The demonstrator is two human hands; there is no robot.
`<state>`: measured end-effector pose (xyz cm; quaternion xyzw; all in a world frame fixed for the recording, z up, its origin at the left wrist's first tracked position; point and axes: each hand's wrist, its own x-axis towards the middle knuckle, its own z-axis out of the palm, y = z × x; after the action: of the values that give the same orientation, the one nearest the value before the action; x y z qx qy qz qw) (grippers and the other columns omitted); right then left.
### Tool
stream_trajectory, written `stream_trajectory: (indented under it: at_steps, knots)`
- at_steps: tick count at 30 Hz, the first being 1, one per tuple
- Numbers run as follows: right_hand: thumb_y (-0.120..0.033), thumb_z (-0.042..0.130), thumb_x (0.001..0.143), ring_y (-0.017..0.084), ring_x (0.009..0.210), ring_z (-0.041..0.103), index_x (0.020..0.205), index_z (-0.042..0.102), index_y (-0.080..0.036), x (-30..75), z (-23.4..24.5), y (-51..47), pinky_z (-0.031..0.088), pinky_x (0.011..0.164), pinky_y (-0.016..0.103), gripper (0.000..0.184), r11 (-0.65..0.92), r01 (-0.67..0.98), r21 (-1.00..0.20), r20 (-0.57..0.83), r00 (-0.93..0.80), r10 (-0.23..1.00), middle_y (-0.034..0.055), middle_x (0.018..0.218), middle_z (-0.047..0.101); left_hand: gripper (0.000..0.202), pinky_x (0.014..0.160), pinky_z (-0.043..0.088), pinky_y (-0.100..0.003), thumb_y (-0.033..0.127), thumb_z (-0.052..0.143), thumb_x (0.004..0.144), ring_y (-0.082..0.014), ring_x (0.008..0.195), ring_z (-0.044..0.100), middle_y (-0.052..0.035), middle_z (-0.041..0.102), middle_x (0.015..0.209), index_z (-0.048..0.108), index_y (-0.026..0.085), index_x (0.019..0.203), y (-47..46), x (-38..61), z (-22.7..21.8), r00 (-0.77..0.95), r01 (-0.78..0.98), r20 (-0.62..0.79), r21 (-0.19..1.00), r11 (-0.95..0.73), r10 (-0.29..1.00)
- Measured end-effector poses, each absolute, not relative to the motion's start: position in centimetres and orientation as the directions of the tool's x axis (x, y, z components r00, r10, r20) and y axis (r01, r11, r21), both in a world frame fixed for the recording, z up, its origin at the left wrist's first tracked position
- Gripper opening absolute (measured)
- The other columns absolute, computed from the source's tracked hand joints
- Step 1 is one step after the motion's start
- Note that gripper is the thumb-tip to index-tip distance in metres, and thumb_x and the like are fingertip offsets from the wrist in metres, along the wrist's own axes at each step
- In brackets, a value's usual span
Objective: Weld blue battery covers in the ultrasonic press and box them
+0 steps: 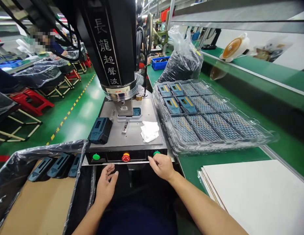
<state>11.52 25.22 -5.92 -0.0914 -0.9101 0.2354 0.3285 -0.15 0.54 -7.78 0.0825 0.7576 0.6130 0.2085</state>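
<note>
Fingertips of my right hand [163, 166] touch the round green push button [156, 152] on the black front edge of the grey welding machine [137, 137]; the fingers are loosely bent and grip nothing. My left hand [106, 186] hangs open and empty just below that edge, between the other green button [96, 157] and the red mushroom button [126, 157]. A clear plastic tray [215, 143] crowds the machine's right side.

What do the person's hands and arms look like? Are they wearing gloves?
No gloves. The left hand and the right hand are bare, with no rings or watch showing. The left forearm and right forearm are bare too; no sleeves show.
</note>
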Motion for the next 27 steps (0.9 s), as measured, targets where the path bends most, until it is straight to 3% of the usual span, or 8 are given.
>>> stream_trajectory:
  at_steps: [11,18,23,27]
  knots:
    - [-0.024,0.048,0.091,0.009,0.046,0.035,0.052,0.04,-0.02,11.7,-5.7,25.0,0.026,0.051,0.026,0.04,0.895,-0.014,-0.447,0.604,-0.742,0.29,-0.0037,0.048,0.039,0.05,0.102,0.042,-0.042,0.043,0.063,0.08,-0.0261,0.12,0.053,-0.0147,0.057,0.123,0.048,0.018,0.12,0.5,0.3,-8.8,-0.877,-0.113,-0.212,0.963,0.243,0.431]
    - [-0.03,0.05,0.091,0.009,0.046,0.039,0.053,0.045,-0.02,9.4,-2.3,25.3,0.029,0.052,0.025,0.04,0.91,0.008,-0.415,0.609,-0.74,0.285,-0.0027,0.049,0.045,0.046,0.101,0.043,-0.044,0.044,0.061,0.081,-0.0243,0.113,0.058,-0.0132,0.062,0.118,0.051,0.017,0.117,-0.8,0.2,-9.5,-0.886,-0.092,-0.183,0.97,0.226,0.427]
    - [-0.039,0.053,0.088,0.012,0.057,0.051,0.065,0.057,-0.02,4.5,0.3,26.9,0.036,0.058,0.024,0.03,0.877,0.125,-0.464,0.512,-0.77,0.381,0.0006,0.061,0.059,0.045,0.1,0.045,-0.043,0.044,0.061,0.08,-0.0233,0.109,0.06,-0.0122,0.064,0.114,0.053,0.017,0.114,-1.8,0.3,-9.7,-0.891,-0.112,-0.188,0.973,0.2,0.414]
    - [-0.037,0.057,0.085,0.018,0.076,0.057,0.08,0.064,-0.019,-0.4,0.9,29.1,0.042,0.071,0.028,0.02,0.889,0.185,-0.419,0.471,-0.793,0.388,0.0047,0.079,0.064,0.044,0.1,0.045,-0.042,0.045,0.06,0.081,-0.0224,0.107,0.061,-0.0122,0.064,0.113,0.054,0.017,0.114,-2.9,0.3,-9.8,-0.907,-0.103,-0.173,0.975,0.194,0.385]
